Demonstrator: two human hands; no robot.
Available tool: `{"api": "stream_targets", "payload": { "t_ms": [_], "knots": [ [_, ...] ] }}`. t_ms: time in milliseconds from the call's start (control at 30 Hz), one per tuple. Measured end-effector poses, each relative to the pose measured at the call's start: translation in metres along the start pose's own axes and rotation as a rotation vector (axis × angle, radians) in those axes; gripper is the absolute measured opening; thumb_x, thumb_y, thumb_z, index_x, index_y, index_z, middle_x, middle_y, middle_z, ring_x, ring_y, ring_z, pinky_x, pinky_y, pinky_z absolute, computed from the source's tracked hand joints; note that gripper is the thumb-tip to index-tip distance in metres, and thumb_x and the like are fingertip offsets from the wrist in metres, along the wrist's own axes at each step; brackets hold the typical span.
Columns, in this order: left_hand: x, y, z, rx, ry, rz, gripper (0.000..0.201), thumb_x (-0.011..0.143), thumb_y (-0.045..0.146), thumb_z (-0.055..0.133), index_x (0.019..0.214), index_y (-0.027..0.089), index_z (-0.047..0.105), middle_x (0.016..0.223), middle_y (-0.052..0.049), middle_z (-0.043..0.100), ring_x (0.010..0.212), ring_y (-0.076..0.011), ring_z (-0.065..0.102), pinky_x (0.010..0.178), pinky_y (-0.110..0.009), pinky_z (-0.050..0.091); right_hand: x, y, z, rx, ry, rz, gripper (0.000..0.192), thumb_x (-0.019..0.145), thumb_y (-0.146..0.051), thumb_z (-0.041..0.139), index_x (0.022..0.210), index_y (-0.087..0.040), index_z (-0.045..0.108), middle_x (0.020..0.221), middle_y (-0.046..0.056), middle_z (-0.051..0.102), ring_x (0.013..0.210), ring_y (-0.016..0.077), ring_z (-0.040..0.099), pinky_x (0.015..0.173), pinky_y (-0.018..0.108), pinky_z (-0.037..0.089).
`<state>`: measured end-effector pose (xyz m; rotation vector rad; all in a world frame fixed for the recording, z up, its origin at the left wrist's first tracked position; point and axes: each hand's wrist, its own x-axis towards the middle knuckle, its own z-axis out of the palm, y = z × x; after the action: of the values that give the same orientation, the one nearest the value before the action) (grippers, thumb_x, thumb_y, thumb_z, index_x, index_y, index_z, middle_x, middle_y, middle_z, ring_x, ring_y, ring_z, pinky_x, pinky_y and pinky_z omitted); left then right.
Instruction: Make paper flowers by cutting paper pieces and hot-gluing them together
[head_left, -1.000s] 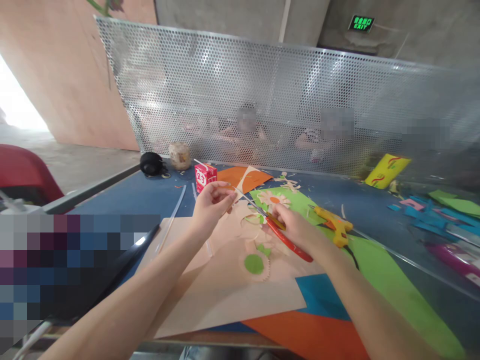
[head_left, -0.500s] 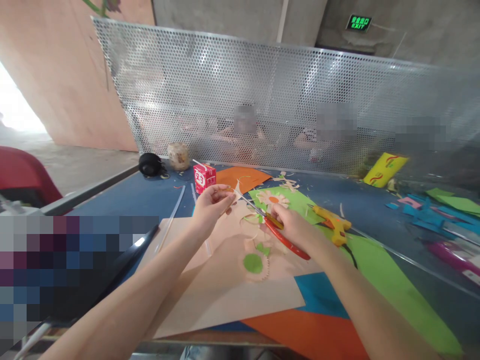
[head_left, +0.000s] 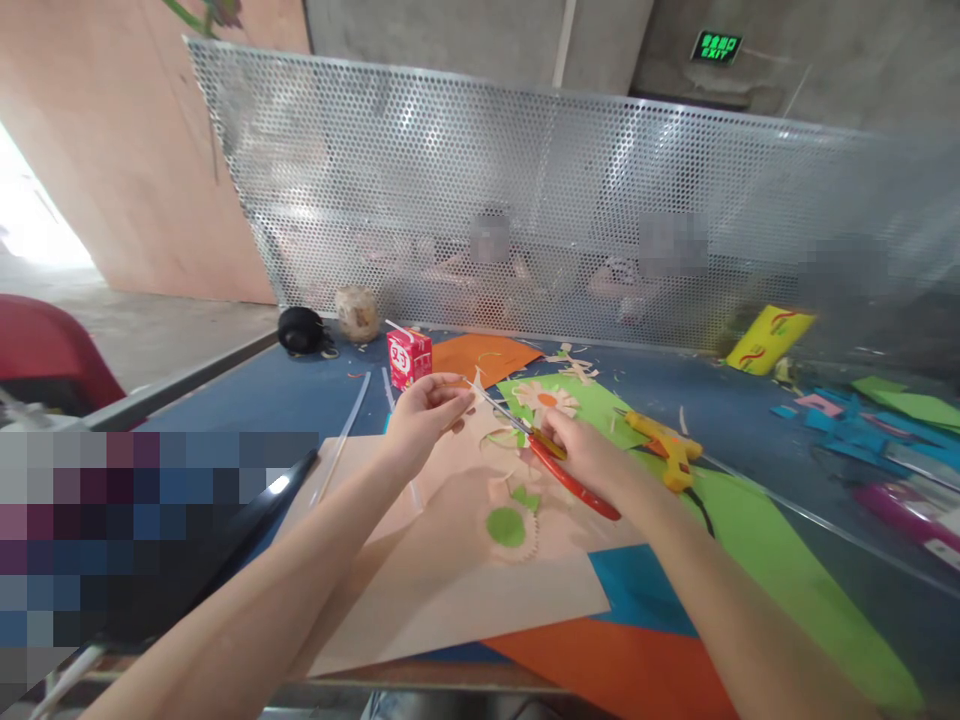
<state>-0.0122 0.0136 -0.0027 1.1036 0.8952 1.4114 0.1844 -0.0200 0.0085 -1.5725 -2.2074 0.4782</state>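
My left hand (head_left: 424, 415) pinches a small piece of beige paper (head_left: 474, 385) above the table. My right hand (head_left: 592, 455) grips red-handled scissors (head_left: 559, 468), whose blades point up and left to that piece. Beneath both hands lies a large beige sheet (head_left: 450, 570) with a green-centred paper flower (head_left: 510, 527) on it. A second paper flower with an orange centre (head_left: 547, 398) rests on a green sheet (head_left: 757, 540) just beyond the scissors.
A yellow glue gun (head_left: 667, 445) lies right of my right hand. A red drink carton (head_left: 409, 357), an orange sheet (head_left: 487, 355), a black object (head_left: 300, 328) and a jar (head_left: 358, 311) stand near a perforated metal screen (head_left: 525, 190). People sit behind it. Blue scraps (head_left: 847, 425) lie at right.
The beige piece between my left fingers has become smaller at the scissor tips. Both hands stay almost in place.
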Motion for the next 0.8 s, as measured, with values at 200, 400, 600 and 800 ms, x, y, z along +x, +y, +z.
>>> {"api": "stream_targets", "payload": {
  "t_ms": [200,400,600,800],
  "knots": [
    [0.002,-0.001,-0.001,0.065,0.024,0.01,0.033,0.059,0.023,0.071,0.085,0.014,0.053,0.067,0.001,0.061,0.052,-0.0075,0.057,0.044,-0.018,0.041,0.002,0.004,-0.001,-0.024,0.017,0.02,0.03,0.073,-0.046,0.05,0.068,-0.023,0.033,0.059,-0.005,0.043,0.052,0.0128,0.043,0.048,0.023,0.03],
    [0.006,-0.001,-0.007,0.203,0.108,0.099,0.031,0.059,0.024,0.07,0.081,0.015,0.051,0.067,0.003,0.057,0.044,-0.0058,0.054,0.036,-0.016,0.036,0.006,0.012,0.003,-0.006,0.08,0.098,0.031,0.072,-0.052,0.049,0.069,-0.022,0.039,0.06,-0.003,0.049,0.053,0.0143,0.048,0.048,0.024,0.031],
    [0.002,-0.003,-0.004,0.295,-0.032,0.126,0.035,0.064,0.027,0.066,0.093,0.016,0.05,0.078,-0.001,0.059,0.051,-0.0086,0.057,0.039,-0.018,0.04,0.009,0.007,0.005,0.375,0.164,0.133,0.033,0.069,-0.048,0.054,0.067,-0.023,0.033,0.052,-0.007,0.042,0.04,0.0107,0.043,0.041,0.023,0.032],
    [0.006,-0.011,-0.009,0.822,-0.145,0.238,0.033,0.073,0.013,0.046,0.106,0.015,0.048,0.093,-0.006,0.062,0.069,-0.0119,0.059,0.059,-0.024,0.047,0.013,0.01,0.009,0.618,0.223,0.119,0.025,0.068,-0.036,0.057,0.072,-0.023,0.036,0.062,-0.005,0.05,0.047,0.013,0.053,0.041,0.024,0.037]
  ]
}}
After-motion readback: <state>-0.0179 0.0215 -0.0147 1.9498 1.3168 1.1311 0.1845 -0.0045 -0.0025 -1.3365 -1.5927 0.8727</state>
